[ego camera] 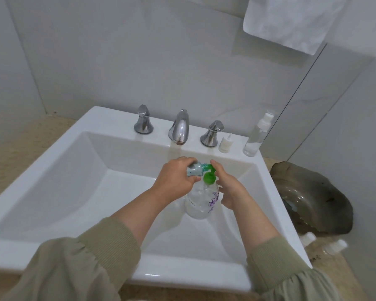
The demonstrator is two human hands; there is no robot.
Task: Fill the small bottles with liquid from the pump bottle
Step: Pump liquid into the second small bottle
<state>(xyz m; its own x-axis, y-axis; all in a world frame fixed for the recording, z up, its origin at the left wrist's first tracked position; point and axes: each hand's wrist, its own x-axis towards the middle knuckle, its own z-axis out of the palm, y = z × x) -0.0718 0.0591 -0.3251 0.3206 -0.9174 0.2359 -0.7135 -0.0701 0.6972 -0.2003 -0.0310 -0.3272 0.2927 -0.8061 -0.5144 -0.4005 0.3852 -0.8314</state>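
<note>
Over a white sink [74, 170], a small pale-teal bottle [194, 169] is clasped in the grip of the left hand [176, 177], its mouth set to the nozzle of a green-topped clear pump bottle [202, 200], round which the grip of the right hand [228, 185] is curled.

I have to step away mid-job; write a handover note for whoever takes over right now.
Left hand grips the small teal bottle, tilted, mouth at the pump spout.
Right hand: forefinger on the green pump head, other fingers curled against the pump bottle, which stands in the sink.
Fill level: cannot tell.
Left to do: finish this one; small white bottle and clear spray bottle wait on the ledge.
</note>
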